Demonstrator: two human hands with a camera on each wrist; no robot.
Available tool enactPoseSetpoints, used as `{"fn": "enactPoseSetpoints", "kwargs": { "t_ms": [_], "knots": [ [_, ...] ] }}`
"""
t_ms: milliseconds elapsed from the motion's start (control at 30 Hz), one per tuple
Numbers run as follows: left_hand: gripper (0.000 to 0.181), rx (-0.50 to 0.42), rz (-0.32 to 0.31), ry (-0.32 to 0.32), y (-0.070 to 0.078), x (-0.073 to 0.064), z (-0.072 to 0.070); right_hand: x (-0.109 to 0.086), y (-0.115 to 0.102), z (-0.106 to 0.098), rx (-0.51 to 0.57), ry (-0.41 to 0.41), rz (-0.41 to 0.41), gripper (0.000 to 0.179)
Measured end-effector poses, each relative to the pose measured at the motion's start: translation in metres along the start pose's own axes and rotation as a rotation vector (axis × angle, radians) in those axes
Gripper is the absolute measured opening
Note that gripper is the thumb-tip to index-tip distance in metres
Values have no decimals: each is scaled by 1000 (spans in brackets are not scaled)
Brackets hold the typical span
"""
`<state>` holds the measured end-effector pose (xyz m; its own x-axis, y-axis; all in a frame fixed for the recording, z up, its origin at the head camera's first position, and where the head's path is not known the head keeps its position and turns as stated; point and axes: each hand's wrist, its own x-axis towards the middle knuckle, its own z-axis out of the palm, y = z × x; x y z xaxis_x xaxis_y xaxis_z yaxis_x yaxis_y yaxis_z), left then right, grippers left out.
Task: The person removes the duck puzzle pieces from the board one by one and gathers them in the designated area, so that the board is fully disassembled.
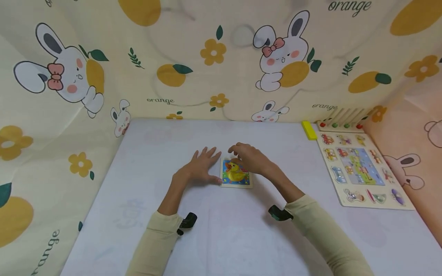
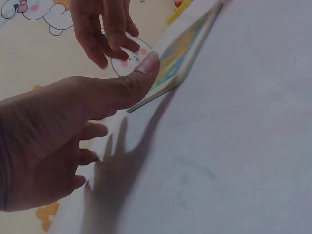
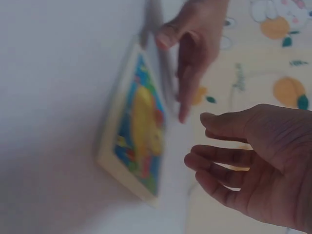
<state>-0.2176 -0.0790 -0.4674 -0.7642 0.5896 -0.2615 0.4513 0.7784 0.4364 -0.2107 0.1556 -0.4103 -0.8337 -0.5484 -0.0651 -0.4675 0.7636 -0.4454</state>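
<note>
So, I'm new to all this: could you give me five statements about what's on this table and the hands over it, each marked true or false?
1. The duck picture board lies between the two hands. True.
2. The left hand is clenched into a fist. False: its fingers are spread.
3. The right hand is holding nothing. True.
4. The large puzzle board is left of the duck picture board in the head view. False: it is on the right.
5. The yellow block lies just left of the wooden rack in the head view. True.
</note>
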Motion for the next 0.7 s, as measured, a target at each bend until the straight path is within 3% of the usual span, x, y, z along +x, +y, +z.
{"fn": "enactPoseSetpoints", "kwargs": {
  "t_ms": [133,333,700],
  "knots": [
    [115,23,-10,-20,4,-1,4,6,1,18,-17,-33,31,36],
    [117,61,-27,-36,8,-1,6,9,6,35,-110,1,-13,36],
    [115,64,-38,-39,12,-3,9,10,2,37,-156,21,-9,35]
  ]
}}
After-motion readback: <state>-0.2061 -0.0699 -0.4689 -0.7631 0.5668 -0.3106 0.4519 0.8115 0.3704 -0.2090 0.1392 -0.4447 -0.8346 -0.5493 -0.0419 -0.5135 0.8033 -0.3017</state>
